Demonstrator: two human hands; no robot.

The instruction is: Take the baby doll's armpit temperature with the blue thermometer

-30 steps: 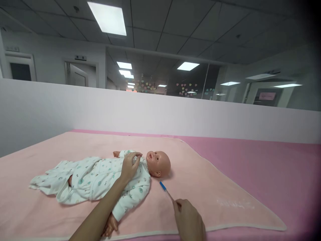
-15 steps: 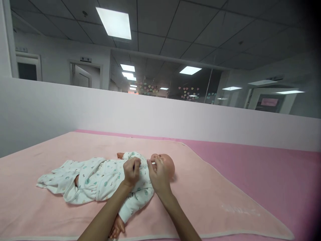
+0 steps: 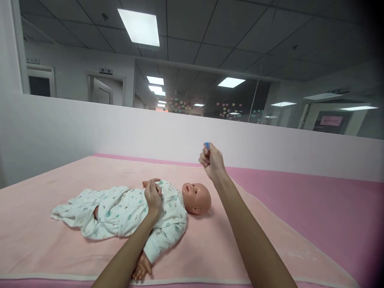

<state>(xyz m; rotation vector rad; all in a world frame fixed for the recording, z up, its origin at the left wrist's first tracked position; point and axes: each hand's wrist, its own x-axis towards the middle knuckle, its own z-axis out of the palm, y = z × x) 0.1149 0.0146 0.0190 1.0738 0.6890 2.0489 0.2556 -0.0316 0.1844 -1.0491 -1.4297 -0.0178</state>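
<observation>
A baby doll (image 3: 196, 198) lies on its back with its head to the right, dressed in a white patterned outfit (image 3: 171, 210). Over its chest, my left hand (image 3: 153, 196) is closed with the fingers curled in; whatever they may hold is hidden. My right hand (image 3: 212, 162) is raised above and beyond the doll's head, apart from it. Its thumb and fingers pinch a small blue object (image 3: 207, 145), of which only the tip shows, slightly blurred. One doll hand (image 3: 142, 267) rests palm up near the front edge, beside my left forearm.
A peach blanket (image 3: 216, 256) with a pale border lies under the doll on a pink mat (image 3: 324, 204). Behind it runs a low white wall (image 3: 168, 134) topped by glass, with ceiling lights and doors visible beyond.
My right hand has risen from the doll's mouth, moving up and right with the small blue object. The doll's face is now uncovered. My left hand stays over the chest.
</observation>
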